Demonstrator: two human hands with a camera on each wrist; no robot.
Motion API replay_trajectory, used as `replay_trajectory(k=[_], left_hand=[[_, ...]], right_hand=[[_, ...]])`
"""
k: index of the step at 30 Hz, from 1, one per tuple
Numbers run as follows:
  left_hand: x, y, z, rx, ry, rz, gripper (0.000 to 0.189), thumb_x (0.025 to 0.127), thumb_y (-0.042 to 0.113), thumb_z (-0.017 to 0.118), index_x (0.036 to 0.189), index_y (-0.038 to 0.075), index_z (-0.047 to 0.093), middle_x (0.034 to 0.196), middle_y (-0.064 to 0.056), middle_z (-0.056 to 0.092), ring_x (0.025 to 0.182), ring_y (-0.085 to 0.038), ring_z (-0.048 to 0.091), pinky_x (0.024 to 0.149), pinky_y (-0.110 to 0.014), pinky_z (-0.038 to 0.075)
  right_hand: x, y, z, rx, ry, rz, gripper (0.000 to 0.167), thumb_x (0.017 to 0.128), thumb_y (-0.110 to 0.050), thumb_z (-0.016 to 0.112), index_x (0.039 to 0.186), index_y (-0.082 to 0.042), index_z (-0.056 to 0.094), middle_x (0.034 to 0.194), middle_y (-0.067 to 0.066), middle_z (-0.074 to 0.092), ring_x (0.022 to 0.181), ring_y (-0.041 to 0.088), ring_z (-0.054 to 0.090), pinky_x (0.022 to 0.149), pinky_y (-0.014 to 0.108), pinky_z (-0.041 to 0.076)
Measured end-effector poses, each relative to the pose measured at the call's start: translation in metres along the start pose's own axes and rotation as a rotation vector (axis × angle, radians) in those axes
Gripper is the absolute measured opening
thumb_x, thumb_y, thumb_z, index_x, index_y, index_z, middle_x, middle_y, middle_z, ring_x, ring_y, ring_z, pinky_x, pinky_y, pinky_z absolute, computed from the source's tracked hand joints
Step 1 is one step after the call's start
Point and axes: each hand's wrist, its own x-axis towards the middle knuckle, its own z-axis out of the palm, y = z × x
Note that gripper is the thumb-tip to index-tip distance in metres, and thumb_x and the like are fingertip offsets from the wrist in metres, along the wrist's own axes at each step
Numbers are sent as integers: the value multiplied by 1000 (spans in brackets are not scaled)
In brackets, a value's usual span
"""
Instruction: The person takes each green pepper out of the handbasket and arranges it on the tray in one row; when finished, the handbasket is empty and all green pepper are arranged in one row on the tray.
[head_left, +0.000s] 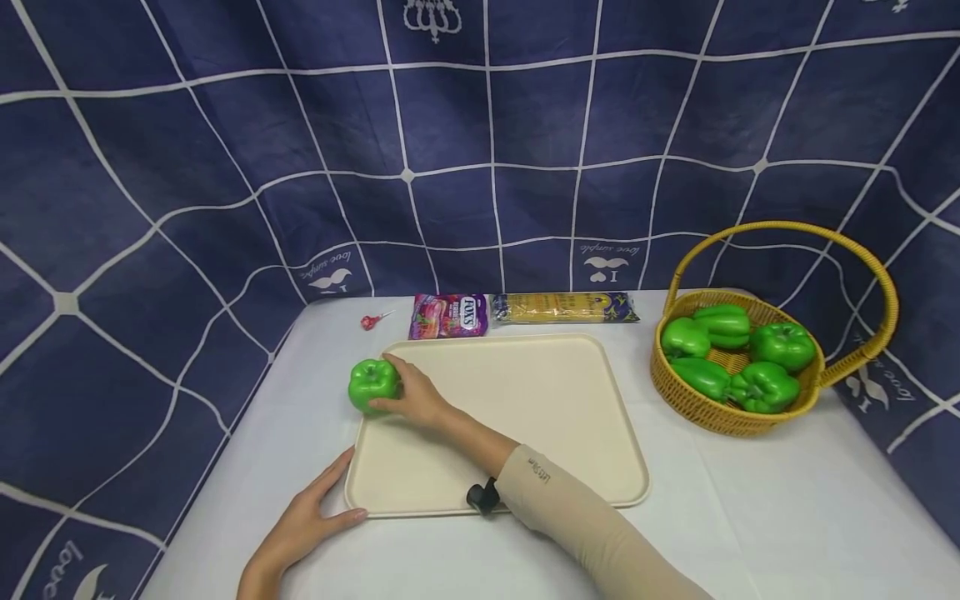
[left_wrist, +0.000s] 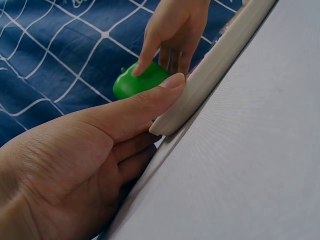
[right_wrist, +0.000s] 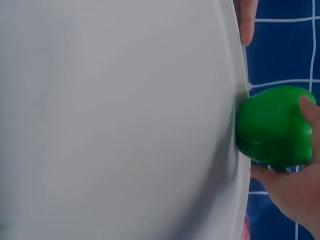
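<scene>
A green bell pepper is held in my right hand at the far left edge of the beige tray. In the right wrist view, thumb and fingers are around the pepper, which overlaps the tray's rim. My left hand holds the tray's near left corner, its fingers along the left side and its thumb at the front edge. In the left wrist view this hand spans the corner, partly hiding the pepper and the right hand behind it.
A wicker basket with a tall handle holds several green peppers at the right. Behind the tray lie a purple FOX'S candy bag, a yellow spaghetti packet and a small red lollipop. Blue checked cloth hangs around the white table.
</scene>
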Motion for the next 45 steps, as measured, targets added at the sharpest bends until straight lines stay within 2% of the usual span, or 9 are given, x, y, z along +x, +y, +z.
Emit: replay_trajectory(k=[6, 12, 18, 23, 28, 31, 35, 40, 45], left_hand=[[2, 0, 1, 5, 0, 1, 88, 70, 37, 78, 145, 25, 32, 146, -15, 33, 132, -40, 27, 104, -59, 23], [2, 2, 1, 5, -11, -24, 89, 70, 39, 78, 145, 24, 32, 146, -16, 31, 131, -42, 26, 104, -61, 22], [1, 4, -1, 14, -13, -60, 91, 69, 41, 78, 145, 24, 31, 147, -16, 30, 132, -43, 25, 104, -62, 21], [2, 4, 0, -2, -15, -48, 90, 69, 39, 78, 145, 24, 31, 147, -16, 29, 132, -42, 24, 104, -61, 20], [3, 3, 0, -4, -18, -50, 90, 69, 39, 78, 145, 25, 31, 147, -15, 29, 132, -42, 24, 105, -61, 21], [3, 4, 0, 3, -19, -63, 91, 69, 39, 78, 145, 25, 30, 147, -15, 29, 132, -43, 24, 105, -61, 20], [3, 5, -1, 3, -25, -92, 92, 69, 39, 78, 145, 25, 30, 148, -15, 28, 132, -43, 23, 104, -62, 19], [5, 5, 0, 5, -32, -118, 94, 67, 43, 78, 146, 26, 29, 148, -15, 27, 132, -43, 23, 105, -62, 19], [4, 2, 1, 13, -27, -129, 95, 65, 45, 78, 145, 28, 30, 148, -14, 27, 133, -42, 23, 104, -62, 20]], right_hand=[[-5, -1, -13, -51, -7, -26, 92, 78, -38, 73, 147, -10, 19, 143, 14, 35, 130, 24, 35, 109, 34, 28], [-22, -5, -42, -142, -27, -128, 89, 79, -42, 71, 147, -14, 20, 146, 10, 30, 134, 22, 27, 109, 38, 27], [-48, -19, -90, -238, -44, -258, 80, 82, -39, 69, 145, -16, 26, 145, 8, 29, 134, 19, 23, 110, 40, 27], [-78, -17, -144, -267, 24, -301, 77, 82, -39, 68, 144, -16, 29, 147, 5, 28, 135, 17, 23, 110, 42, 26], [-116, -1, -210, -304, 181, -259, 73, 81, -34, 71, 141, -13, 35, 145, 6, 32, 133, 24, 28, 107, 52, 28], [-143, 16, -246, -358, 288, -195, 73, 79, -30, 74, 140, -12, 38, 143, 10, 36, 131, 29, 31, 104, 57, 29], [-181, 45, -285, -421, 387, -90, 71, 79, -25, 74, 139, -11, 38, 140, 15, 37, 128, 35, 33, 100, 60, 32], [-228, 78, -317, -436, 468, 45, 71, 80, -18, 73, 140, -8, 36, 135, 22, 38, 124, 44, 34, 93, 66, 32], [-257, 104, -331, -420, 470, 152, 73, 84, -21, 69, 143, -4, 28, 132, 31, 38, 116, 52, 36, 89, 66, 34]])
